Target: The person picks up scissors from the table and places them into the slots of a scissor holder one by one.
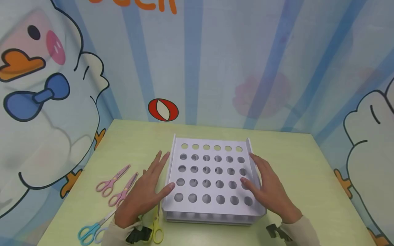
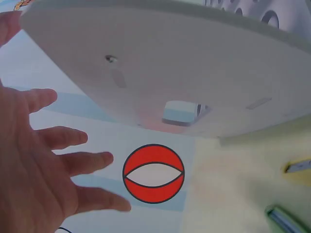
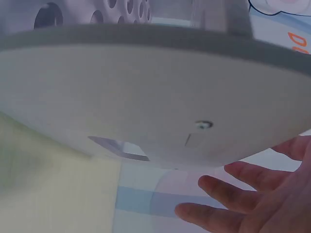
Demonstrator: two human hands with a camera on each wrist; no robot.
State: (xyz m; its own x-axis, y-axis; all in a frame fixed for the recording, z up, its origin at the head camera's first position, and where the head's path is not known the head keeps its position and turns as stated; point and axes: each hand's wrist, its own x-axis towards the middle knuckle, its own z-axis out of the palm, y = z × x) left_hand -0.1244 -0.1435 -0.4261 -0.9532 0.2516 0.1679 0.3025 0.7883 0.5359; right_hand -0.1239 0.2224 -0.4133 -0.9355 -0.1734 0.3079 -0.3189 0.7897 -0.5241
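Note:
A white rack (image 1: 212, 176) with rows of round holes in its top stands on the table. Along its left side is my left hand (image 1: 144, 191), fingers spread and straight, the thumb tip right at the rack's left edge. My right hand (image 1: 272, 189) lies along the opposite side, its thumb reaching over the top by the right-hand holes. In the left wrist view, the rack's side panel (image 2: 146, 63) shows a small screw and a rectangular opening, with the fingers apart from it. The right wrist view shows the other side panel (image 3: 121, 97) and the right fingers loosely extended beside it.
Left of the rack lie pink scissors (image 1: 106, 187), a second pink pair (image 1: 119, 197) and blue scissors (image 1: 89, 232). Yellow scissors (image 1: 156, 228) lie by the left wrist, close to the rack. A wall cloth printed with cartoon ducks (image 1: 49, 147) surrounds the pale table (image 1: 286, 153).

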